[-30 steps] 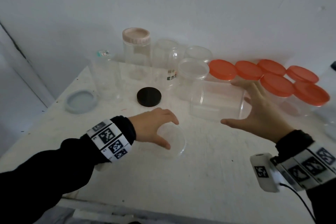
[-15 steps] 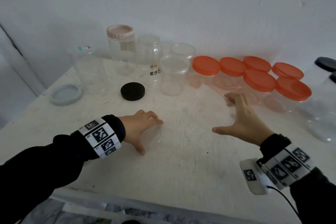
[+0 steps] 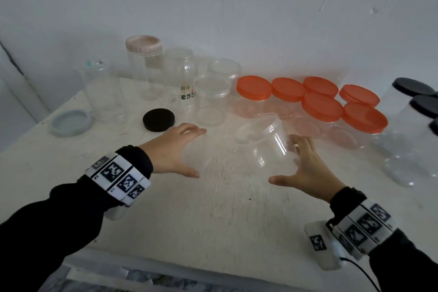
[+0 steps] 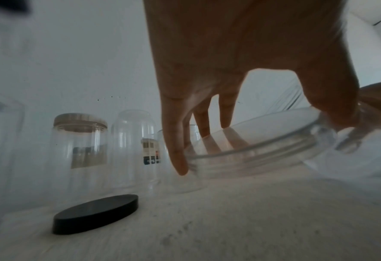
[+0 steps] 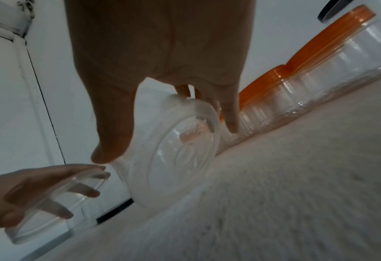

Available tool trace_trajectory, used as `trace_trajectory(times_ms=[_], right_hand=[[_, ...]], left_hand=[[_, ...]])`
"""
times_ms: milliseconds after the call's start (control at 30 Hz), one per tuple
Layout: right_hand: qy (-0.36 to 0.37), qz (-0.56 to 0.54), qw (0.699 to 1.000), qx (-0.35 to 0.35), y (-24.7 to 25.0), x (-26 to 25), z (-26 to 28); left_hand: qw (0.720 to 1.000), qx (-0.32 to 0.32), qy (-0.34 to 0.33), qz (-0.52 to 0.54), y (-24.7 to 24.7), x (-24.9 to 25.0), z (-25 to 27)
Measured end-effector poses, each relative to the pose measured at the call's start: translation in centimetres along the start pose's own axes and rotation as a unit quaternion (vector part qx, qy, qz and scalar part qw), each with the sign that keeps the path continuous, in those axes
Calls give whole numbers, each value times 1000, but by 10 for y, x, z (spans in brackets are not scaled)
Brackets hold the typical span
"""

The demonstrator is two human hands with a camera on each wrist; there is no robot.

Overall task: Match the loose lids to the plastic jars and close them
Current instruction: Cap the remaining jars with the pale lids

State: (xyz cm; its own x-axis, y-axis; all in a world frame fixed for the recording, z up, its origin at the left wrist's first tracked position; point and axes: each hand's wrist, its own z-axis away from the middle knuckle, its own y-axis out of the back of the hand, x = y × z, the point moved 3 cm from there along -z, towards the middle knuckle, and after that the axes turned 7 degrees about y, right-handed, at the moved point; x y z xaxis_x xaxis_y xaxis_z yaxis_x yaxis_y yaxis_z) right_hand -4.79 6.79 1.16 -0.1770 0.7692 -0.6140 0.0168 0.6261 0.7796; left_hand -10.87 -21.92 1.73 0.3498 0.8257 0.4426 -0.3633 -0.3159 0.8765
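Left hand (image 3: 170, 149): fingers curled round clear lid (image 4: 252, 144) — slick, could slip.
Right hand (image 3: 308, 168): fingers spread, gripping tilted clear jar (image 3: 263, 140) — threads may cross.

No words, brands or numbers can be read. The clear upturned jar (image 3: 179, 78) behind the black lid (image 3: 158, 119) carries a small sticker (image 3: 186, 92) with barcode stripes and dark blocks, too small to read. The white wristbands (image 3: 118, 176) on both sleeves bear black square coded markers, not letters
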Motion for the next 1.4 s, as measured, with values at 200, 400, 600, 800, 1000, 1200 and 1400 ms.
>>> trace_trajectory(times_ms=[200,400,600,800,1000,1200,1400], right_hand=[[-12,-52,998,-25,2,19,16],[-66,-152,986,-12,1,28,22],[-51,-201,978,-10,-6,21,22],[-34,-238,970,-33,-15,14,20],[-29,-258,965,-39,-18,11,20],[-22,-241,969,-46,-18,3,21],[-19,-204,977,-57,-18,-5,22]], left_hand=[[996,59,-27,56,-1,24,-7],[986,105,-70,110,-2,50,-15],[972,134,-133,137,-4,75,-22],[973,101,-158,137,-11,96,-26],[978,77,-175,84,-17,110,-25],[979,66,-192,34,-19,129,-25],[984,56,-169,-4,-15,130,-22]])
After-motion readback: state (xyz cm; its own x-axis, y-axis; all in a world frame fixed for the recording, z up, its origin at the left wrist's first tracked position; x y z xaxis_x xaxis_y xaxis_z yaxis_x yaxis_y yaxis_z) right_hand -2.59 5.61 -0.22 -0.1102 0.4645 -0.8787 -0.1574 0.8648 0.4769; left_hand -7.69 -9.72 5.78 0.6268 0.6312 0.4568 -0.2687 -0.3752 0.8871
